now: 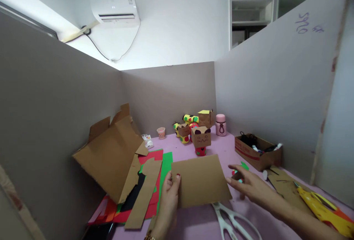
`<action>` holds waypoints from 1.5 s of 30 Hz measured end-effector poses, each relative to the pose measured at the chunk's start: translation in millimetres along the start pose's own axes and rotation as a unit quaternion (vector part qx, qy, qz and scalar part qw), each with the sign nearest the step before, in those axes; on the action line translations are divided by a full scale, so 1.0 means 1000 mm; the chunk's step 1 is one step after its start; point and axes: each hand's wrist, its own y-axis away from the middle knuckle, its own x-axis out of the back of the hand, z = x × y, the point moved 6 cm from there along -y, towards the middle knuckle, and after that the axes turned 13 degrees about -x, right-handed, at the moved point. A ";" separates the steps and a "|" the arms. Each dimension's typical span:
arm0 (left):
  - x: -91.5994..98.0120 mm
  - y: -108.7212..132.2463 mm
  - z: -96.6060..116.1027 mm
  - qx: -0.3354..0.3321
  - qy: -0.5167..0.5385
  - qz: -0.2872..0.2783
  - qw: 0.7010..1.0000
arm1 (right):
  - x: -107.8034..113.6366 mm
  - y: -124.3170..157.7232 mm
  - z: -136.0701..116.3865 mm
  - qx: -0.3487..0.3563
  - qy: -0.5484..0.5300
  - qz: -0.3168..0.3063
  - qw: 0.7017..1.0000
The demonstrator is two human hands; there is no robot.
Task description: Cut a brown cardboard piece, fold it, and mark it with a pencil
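My left hand (170, 195) grips a flat brown piece of cardboard (201, 181) by its left edge, thumb on top. The cardboard is held tilted above the pink table (190, 225). Off its right edge is my right hand (246, 182), thumb and fingers apart with nothing between them. Below the cardboard lies a pair of white-handled scissors (231, 219), its blades hidden under the sheet. Small green and red scraps (243, 166) show behind my right fingers.
Coloured sheets (165, 166) and cardboard strips (145, 195) lie left, beside a large cardboard box (110, 155). Behind stand decorated cardboard figures (201, 138), a paper cup (161, 133) and a pink flask (220, 125). At right are an open box (257, 153) and a yellow tool (323, 208). Grey partitions (171, 92) enclose the table.
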 end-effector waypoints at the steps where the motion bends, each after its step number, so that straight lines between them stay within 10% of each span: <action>1: -0.005 -0.002 -0.001 -0.009 -0.001 -0.007 1.000 | -0.002 -0.004 -0.001 -0.002 -0.033 -0.018 0.999; 17: -0.053 -0.058 -0.041 -0.130 -0.136 -0.107 0.976 | 0.016 -0.068 0.028 -0.006 -0.280 -0.003 0.960; 29: -0.085 -0.086 -0.063 -0.162 -0.205 -0.103 0.960 | 0.023 -0.145 0.056 -0.071 -0.247 0.054 0.965; 45: -0.094 -0.101 -0.080 -0.132 -0.276 -0.110 0.946 | 0.028 -0.178 0.053 -0.111 -0.203 0.081 0.970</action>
